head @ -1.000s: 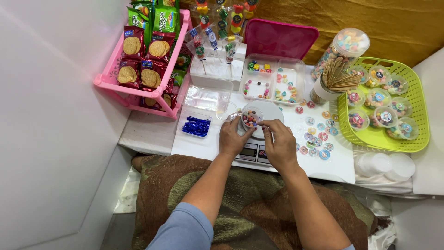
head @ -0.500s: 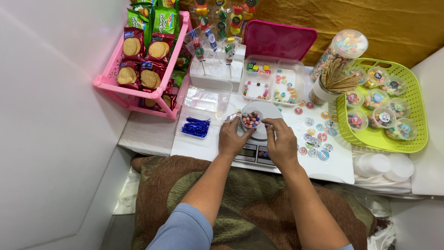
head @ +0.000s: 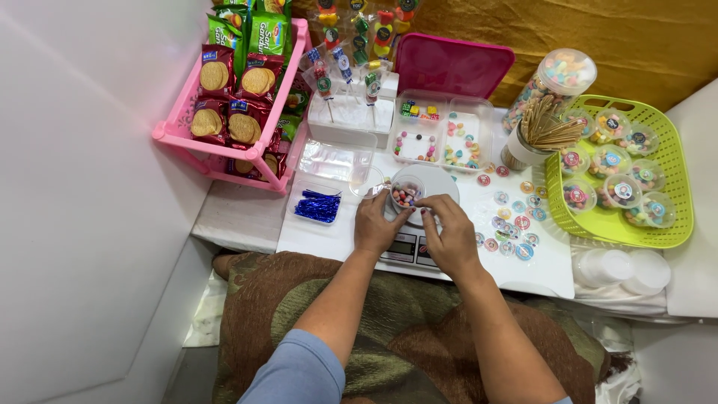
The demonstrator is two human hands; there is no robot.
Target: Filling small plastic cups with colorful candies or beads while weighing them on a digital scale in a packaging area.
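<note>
Gripping a small clear cup of candies (head: 404, 196) with left hand (head: 378, 228), fingers curled around it. Right hand (head: 449, 238) pinching beside the cup, contents hidden, above the scale (head: 408, 248).

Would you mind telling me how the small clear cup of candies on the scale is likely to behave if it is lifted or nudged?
The small clear cup looks like thin plastic, so it probably flexes when squeezed. It holds only a few candies, so it is likely light and slides easily on the scale. It has no lid on, so tipping it would probably spill them. The left hand touches it; the right hand rests beside.
</note>
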